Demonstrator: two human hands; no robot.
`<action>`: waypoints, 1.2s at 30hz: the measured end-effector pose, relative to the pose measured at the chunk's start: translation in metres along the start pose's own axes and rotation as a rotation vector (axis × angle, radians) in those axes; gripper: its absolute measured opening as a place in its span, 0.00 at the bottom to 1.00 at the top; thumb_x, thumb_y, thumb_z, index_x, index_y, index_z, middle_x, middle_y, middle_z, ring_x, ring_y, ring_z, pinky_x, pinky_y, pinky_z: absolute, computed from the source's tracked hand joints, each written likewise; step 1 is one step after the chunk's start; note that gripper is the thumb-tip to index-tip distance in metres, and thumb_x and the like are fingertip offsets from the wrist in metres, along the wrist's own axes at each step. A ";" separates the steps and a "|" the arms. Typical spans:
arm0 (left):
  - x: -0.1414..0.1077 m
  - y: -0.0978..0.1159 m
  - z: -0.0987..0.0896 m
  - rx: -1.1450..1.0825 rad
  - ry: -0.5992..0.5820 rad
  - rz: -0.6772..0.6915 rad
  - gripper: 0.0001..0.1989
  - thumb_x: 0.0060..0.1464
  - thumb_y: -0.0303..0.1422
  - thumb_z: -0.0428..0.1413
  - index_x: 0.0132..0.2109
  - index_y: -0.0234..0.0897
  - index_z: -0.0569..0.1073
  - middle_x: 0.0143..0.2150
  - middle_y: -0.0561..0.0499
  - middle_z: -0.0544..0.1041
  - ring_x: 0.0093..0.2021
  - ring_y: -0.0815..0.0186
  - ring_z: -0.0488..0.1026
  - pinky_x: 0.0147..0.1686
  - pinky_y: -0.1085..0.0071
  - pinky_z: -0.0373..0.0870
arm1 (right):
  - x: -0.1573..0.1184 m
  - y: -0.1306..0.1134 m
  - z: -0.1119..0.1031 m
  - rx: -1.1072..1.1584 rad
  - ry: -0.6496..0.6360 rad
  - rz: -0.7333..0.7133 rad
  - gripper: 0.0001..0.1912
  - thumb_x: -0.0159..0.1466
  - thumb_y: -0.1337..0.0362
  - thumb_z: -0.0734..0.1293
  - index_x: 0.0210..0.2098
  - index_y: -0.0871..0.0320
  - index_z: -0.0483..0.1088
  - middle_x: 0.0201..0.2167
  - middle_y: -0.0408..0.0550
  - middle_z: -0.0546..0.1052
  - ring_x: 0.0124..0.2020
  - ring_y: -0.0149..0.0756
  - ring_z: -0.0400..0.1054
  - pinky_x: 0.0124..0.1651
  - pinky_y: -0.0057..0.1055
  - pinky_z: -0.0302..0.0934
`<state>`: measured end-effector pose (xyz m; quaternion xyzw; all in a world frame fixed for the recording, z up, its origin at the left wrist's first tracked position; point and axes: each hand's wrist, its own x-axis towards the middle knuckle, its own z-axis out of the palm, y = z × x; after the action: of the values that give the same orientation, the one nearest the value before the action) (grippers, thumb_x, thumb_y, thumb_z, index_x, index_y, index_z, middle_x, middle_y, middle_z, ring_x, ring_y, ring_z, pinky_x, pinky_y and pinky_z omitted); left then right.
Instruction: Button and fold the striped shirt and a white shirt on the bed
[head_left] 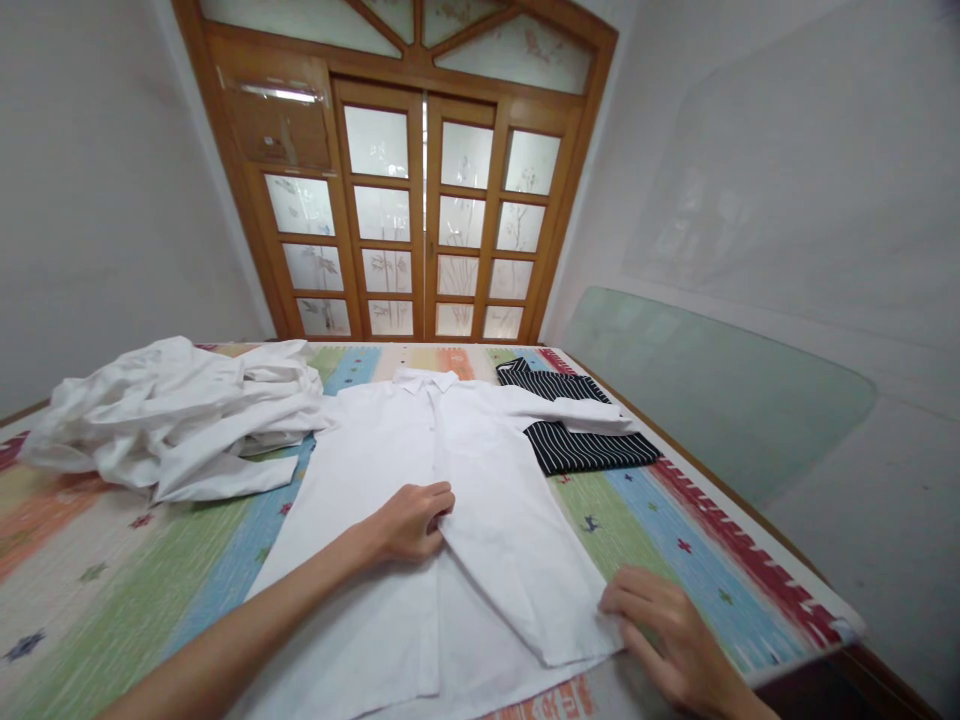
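A white collared shirt lies spread front side up, its collar pointing away from me. My left hand is closed on the front edge near the middle, lifting that panel a little so it falls open below. At the lower right corner of the hem, my right hand has its fingers closed on the cloth edge. The shirt's right-hand sleeve stretches over a folded black-and-white striped garment. Its other sleeve reaches toward a heap of white clothes on the left.
Beneath everything is a table with a colourful striped cloth. Its right edge runs close to a pale wall. Wooden doors with glass panes stand beyond the far edge.
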<state>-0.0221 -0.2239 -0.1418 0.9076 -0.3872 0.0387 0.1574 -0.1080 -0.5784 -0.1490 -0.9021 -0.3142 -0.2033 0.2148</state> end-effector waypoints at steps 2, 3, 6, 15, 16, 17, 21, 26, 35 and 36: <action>-0.011 -0.003 0.002 -0.014 0.055 -0.016 0.09 0.40 0.26 0.51 0.28 0.40 0.57 0.29 0.54 0.67 0.26 0.68 0.63 0.25 0.71 0.55 | 0.023 0.008 -0.001 0.013 -0.057 0.078 0.13 0.63 0.66 0.58 0.31 0.56 0.74 0.28 0.48 0.77 0.30 0.36 0.70 0.35 0.29 0.64; -0.016 -0.004 0.004 -0.025 0.081 -0.022 0.09 0.40 0.27 0.51 0.28 0.40 0.57 0.28 0.54 0.67 0.25 0.69 0.62 0.25 0.71 0.55 | 0.038 0.012 0.000 -0.003 -0.069 0.136 0.12 0.63 0.66 0.58 0.32 0.56 0.74 0.28 0.47 0.77 0.29 0.35 0.70 0.34 0.30 0.63; -0.027 -0.006 0.010 -0.073 0.138 -0.026 0.08 0.42 0.28 0.51 0.28 0.40 0.57 0.24 0.55 0.65 0.23 0.70 0.61 0.25 0.72 0.54 | 0.085 0.027 0.008 -0.013 -0.094 0.233 0.12 0.62 0.64 0.59 0.33 0.58 0.74 0.29 0.47 0.78 0.28 0.35 0.69 0.34 0.31 0.62; -0.039 -0.002 0.021 -0.160 0.233 0.152 0.08 0.40 0.26 0.50 0.28 0.40 0.57 0.21 0.58 0.64 0.20 0.70 0.59 0.22 0.71 0.52 | 0.195 0.070 0.047 -0.040 -0.256 0.465 0.08 0.58 0.70 0.64 0.35 0.61 0.76 0.29 0.48 0.80 0.25 0.33 0.72 0.33 0.25 0.61; -0.039 -0.001 0.021 -0.160 0.242 0.167 0.08 0.41 0.26 0.50 0.28 0.41 0.57 0.20 0.58 0.64 0.19 0.70 0.58 0.22 0.71 0.52 | 0.200 0.072 0.050 -0.024 -0.284 0.485 0.08 0.59 0.70 0.64 0.34 0.61 0.76 0.29 0.48 0.80 0.22 0.33 0.71 0.32 0.25 0.62; -0.039 0.000 0.021 -0.153 0.251 0.181 0.08 0.41 0.27 0.51 0.28 0.41 0.57 0.20 0.58 0.64 0.19 0.70 0.58 0.22 0.71 0.52 | 0.203 0.074 0.053 -0.010 -0.308 0.500 0.08 0.59 0.69 0.64 0.33 0.61 0.76 0.28 0.48 0.80 0.20 0.31 0.70 0.30 0.25 0.61; -0.040 0.006 0.022 -0.074 0.276 0.243 0.09 0.38 0.27 0.50 0.26 0.41 0.55 0.19 0.57 0.64 0.19 0.68 0.59 0.22 0.68 0.52 | 0.211 0.073 0.062 0.031 -0.349 0.502 0.10 0.61 0.69 0.62 0.29 0.61 0.75 0.24 0.46 0.79 0.16 0.29 0.68 0.28 0.24 0.61; -0.041 0.011 0.029 -0.019 0.237 0.279 0.11 0.33 0.27 0.47 0.28 0.42 0.54 0.19 0.56 0.63 0.19 0.67 0.60 0.23 0.67 0.53 | 0.216 0.072 0.069 0.182 -0.374 0.711 0.16 0.64 0.67 0.57 0.25 0.61 0.72 0.10 0.42 0.68 0.12 0.31 0.62 0.18 0.23 0.53; -0.045 0.008 0.032 0.042 0.148 0.267 0.16 0.33 0.32 0.50 0.29 0.42 0.48 0.19 0.56 0.61 0.19 0.66 0.60 0.21 0.66 0.51 | 0.220 0.079 0.085 -0.054 -0.299 0.556 0.04 0.52 0.69 0.70 0.28 0.62 0.78 0.29 0.51 0.81 0.32 0.37 0.74 0.36 0.24 0.61; -0.046 0.008 0.032 0.049 0.136 0.270 0.18 0.33 0.32 0.51 0.29 0.42 0.47 0.19 0.56 0.61 0.20 0.66 0.60 0.21 0.66 0.50 | 0.219 0.080 0.086 -0.100 -0.292 0.533 0.04 0.52 0.70 0.70 0.28 0.62 0.78 0.31 0.52 0.81 0.35 0.38 0.74 0.37 0.25 0.61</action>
<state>-0.0612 -0.2075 -0.1787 0.8461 -0.4933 0.1301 0.1545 0.1223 -0.4858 -0.1307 -0.9818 -0.0838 -0.0234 0.1686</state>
